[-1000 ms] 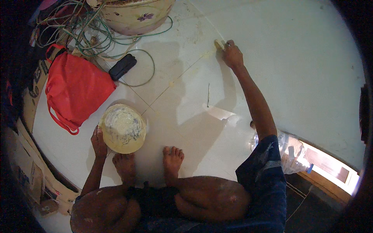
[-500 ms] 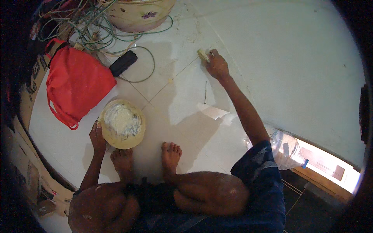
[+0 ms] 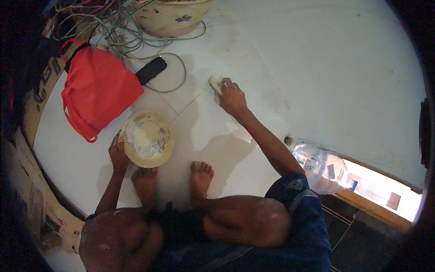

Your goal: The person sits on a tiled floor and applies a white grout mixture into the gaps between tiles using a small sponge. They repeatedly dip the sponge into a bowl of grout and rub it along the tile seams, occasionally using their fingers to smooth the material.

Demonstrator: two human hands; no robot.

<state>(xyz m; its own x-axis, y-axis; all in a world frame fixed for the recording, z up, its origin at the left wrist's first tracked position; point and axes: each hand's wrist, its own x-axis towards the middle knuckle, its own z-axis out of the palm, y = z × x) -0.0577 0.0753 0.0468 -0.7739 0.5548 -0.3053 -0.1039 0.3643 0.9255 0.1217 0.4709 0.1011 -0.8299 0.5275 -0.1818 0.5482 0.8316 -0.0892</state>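
Observation:
My left hand (image 3: 118, 153) grips the left side of a round, pale yellow bowl (image 3: 166, 153), held tilted just beyond my left foot. Whitish paste or powder (image 3: 147, 140) coats the inside of the bowl. With its arm stretched forward, my right hand (image 3: 233, 99) is closed round a pale yellow sponge-like pad (image 3: 215, 85) against the light tiled floor (image 3: 199, 131). Only the pad's far left part shows past the fingers. Thin dark joints between the tiles (image 3: 188, 105) run just left of that hand.
Left of the bowl lies a red cloth bag (image 3: 102, 90), with a black pouch (image 3: 152, 71) beside it. Tangled green cable (image 3: 183, 68) and a large flowered basin (image 3: 172, 22) stand further off. A clear plastic bottle (image 3: 319, 170) lies right of my right arm, by a floor edge.
My right hand has swept the pad left and toward me across the floor. The bowl has tilted a little in my left hand, and the whole view has shifted slightly.

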